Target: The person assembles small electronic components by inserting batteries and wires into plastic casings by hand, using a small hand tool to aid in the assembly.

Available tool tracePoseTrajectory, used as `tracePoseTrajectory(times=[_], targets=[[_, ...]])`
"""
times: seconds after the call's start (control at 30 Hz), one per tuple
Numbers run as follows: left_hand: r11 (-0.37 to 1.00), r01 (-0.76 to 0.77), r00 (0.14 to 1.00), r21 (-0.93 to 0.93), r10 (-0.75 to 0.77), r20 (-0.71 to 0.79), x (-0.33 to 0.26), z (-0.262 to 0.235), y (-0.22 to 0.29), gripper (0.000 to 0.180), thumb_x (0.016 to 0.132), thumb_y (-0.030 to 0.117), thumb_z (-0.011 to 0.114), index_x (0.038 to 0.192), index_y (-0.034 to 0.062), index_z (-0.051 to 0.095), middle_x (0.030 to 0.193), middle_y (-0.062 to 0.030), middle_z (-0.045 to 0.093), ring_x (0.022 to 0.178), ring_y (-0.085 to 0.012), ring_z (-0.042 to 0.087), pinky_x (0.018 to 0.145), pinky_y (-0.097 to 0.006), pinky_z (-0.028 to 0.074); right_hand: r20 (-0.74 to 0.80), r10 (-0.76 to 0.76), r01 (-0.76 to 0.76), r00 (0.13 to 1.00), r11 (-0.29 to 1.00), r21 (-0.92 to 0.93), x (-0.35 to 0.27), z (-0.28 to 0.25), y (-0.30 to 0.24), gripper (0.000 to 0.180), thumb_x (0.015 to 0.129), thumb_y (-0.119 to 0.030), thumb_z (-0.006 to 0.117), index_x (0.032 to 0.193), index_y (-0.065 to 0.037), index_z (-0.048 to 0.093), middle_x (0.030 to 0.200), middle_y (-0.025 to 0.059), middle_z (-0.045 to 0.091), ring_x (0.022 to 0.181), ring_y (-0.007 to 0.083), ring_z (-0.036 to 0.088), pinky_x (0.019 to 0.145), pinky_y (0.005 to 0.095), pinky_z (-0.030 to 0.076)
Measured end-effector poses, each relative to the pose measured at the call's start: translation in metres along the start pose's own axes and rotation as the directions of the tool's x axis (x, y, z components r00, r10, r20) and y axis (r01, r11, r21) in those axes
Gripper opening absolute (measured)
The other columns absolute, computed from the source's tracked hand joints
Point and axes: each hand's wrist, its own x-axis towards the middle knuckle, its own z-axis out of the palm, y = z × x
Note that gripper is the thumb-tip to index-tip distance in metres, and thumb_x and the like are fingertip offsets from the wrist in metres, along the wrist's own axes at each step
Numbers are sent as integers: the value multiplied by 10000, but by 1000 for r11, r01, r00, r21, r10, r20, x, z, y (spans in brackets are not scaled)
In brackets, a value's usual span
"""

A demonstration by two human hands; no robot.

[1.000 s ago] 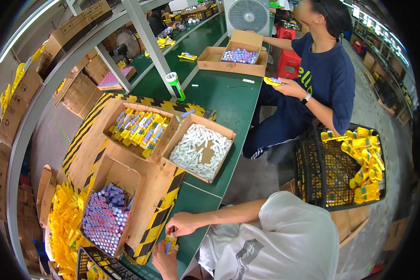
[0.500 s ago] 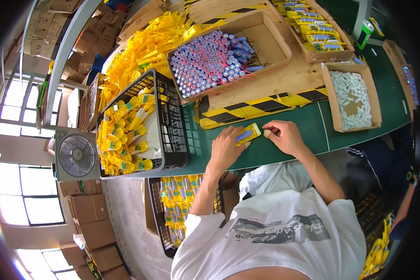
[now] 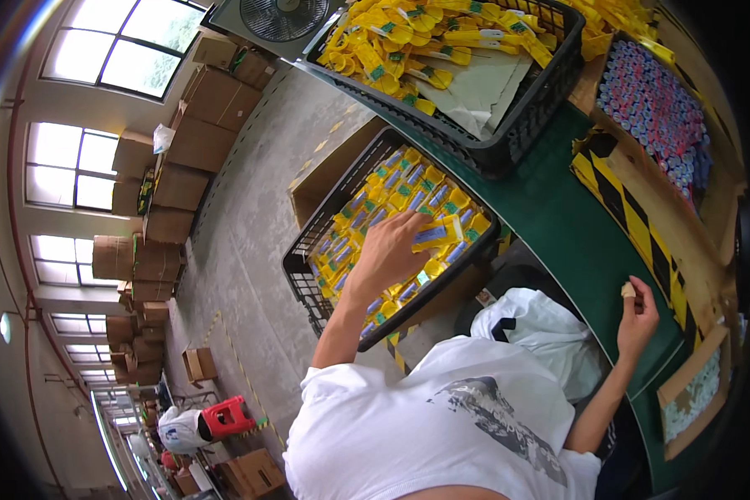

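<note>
My left hand (image 3: 393, 250) holds a yellow plastic holder with a blue cylindrical battery cell (image 3: 438, 235) in it. That hand is over a low black plastic crate (image 3: 307, 287), just above rows of similar yellow pieces (image 3: 383, 200) with blue cells. Whether the held piece touches those below, I cannot tell. At the green tabletop (image 3: 550, 221), my right hand (image 3: 637, 323) has its fingers curled together. A beige covering or small piece shows at one fingertip; anything between the fingers is too small to make out.
On the table stands another black crate (image 3: 550, 117) with loose yellow holders (image 3: 400, 42). A cardboard box of blue cells (image 3: 650, 108) with red wires lies beyond the striped edge (image 3: 633, 225). A box of small white parts (image 3: 696, 396) is at the lower right.
My left hand has carried the yellow holder off the table to the low crate. My right hand stays by the tabletop, apart from the holder. The view has swung left.
</note>
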Motion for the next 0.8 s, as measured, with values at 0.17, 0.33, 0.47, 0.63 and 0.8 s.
tracePoseTrajectory(times=[0.17, 0.33, 0.47, 0.63, 0.8], targets=[[845, 525, 829, 103, -480, -286, -74, 4, -168, 478, 788, 144, 847, 1244, 66, 728, 1220, -121, 743, 1164, -344, 698, 993, -450, 559, 23, -38, 38, 999, 999, -1, 4, 1, 3, 205, 1052, -98, 664, 1215, -20, 761, 1026, 45, 756, 877, 111, 675, 748, 269, 541], [704, 703, 707, 98, -677, -205, -123, 47, -297, 518, 729, 134, 851, 1235, 117, 744, 1220, -120, 757, 1170, -340, 705, 1003, -467, 562, 24, -66, 66, 998, 997, -34, 3, 2, 10, 214, 1048, -106, 660, 1220, -31, 764, 1022, 42, 756, 834, 117, 653, 711, 271, 515], [630, 763, 640, 144, -767, -40, -137, 84, -334, 558, 752, 229, 881, 1281, 124, 736, 1238, -140, 761, 1185, -344, 707, 1010, -459, 562, 14, -84, 85, 996, 992, -88, 4, 0, 14, 223, 1046, -119, 658, 1227, -39, 763, 1040, 51, 764, 834, 123, 655, 690, 276, 496], [643, 761, 634, -87, -765, -114, -141, 117, -359, 630, 725, 268, 929, 1293, 88, 724, 1256, -167, 757, 1164, -359, 722, 984, -459, 576, 17, -68, 69, 998, 996, -55, 9, -4, 28, 244, 1053, -127, 655, 1243, 0, 739, 1098, 72, 769, 936, 149, 700, 802, 287, 544], [783, 622, 770, -32, -618, -154, -107, 117, -359, 526, 794, 138, 874, 1296, 77, 728, 1306, -134, 752, 1200, -355, 706, 1014, -457, 563, 14, -34, 36, 999, 992, -120, 14, -10, 34, 245, 1048, -102, 638, 1240, 11, 739, 1103, 85, 770, 961, 161, 710, 830, 294, 551]])
